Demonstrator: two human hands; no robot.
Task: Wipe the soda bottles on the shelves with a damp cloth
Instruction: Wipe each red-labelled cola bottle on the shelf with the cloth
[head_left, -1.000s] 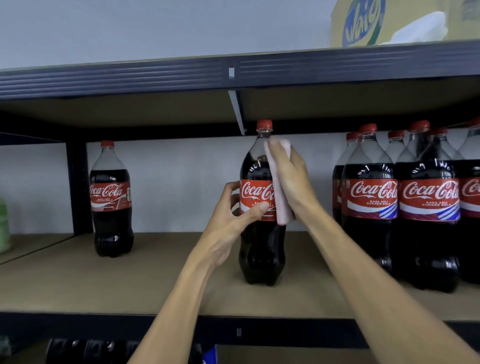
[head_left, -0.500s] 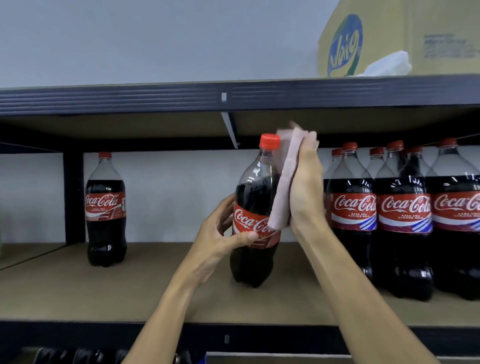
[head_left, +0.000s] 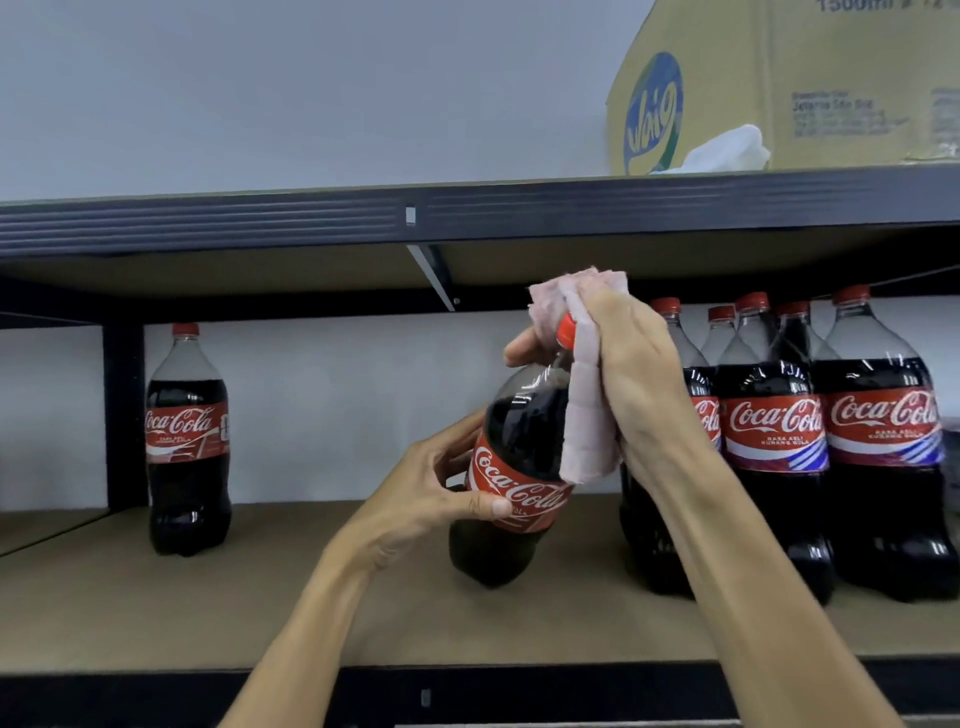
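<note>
soda bottle in work, clear plastic with dark cola, red label and red cap (head_left: 524, 415), sat mid-shelf, tilted, top leaning right; couldn't tell if its base touched the board. brown board shelf in a dark metal frame (head_left: 363, 597) carried everything. yellow cardboard box (head_left: 831, 78) was on the upper level. group of matching cola bottles (head_left: 774, 431) stood upright just right of the tilted one, and a single cola bottle (head_left: 187, 441) stood well apart at left. right hand (head_left: 634, 374) was curled over the cap end, pressing a folded pale pink cloth (head_left: 589, 426) around the cap and down the neck. left hand (head_left: 431, 488) gripped the label band, thumb in front. crumpled white rag (head_left: 727, 150) lay by the box.
</note>
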